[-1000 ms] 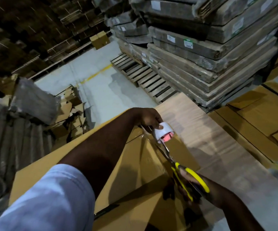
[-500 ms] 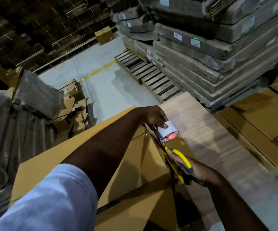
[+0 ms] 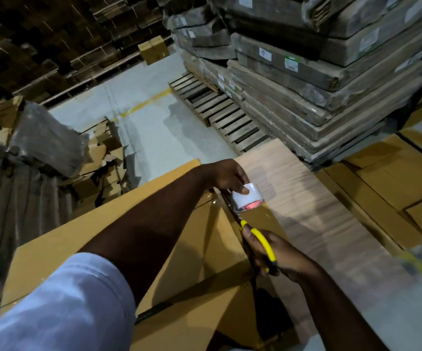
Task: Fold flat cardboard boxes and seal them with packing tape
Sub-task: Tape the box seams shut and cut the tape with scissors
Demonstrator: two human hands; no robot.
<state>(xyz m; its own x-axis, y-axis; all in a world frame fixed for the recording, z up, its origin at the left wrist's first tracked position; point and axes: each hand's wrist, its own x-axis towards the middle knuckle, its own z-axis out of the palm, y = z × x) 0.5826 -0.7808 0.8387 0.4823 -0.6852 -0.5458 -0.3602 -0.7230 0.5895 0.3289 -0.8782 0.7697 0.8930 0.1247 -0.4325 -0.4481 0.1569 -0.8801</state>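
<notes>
The step in hand looks like cutting the tape at the end of a sealing run. The left hand (image 3: 226,177) grips a roll of packing tape (image 3: 246,198) at the far edge of the folded cardboard box (image 3: 118,224), thumb pressed on the roll's white face, with a short glossy strip stretched from it down to the box's seam. The right hand (image 3: 275,254) is closed around the yellow-handled scissors (image 3: 260,243) — their blades point up at that strip, just below the roll. Next, I judge, the blades must close cleanly across the taut tape, and the loose end be pressed flat onto the cardboard — slack would let it curl and stick to itself.
</notes>
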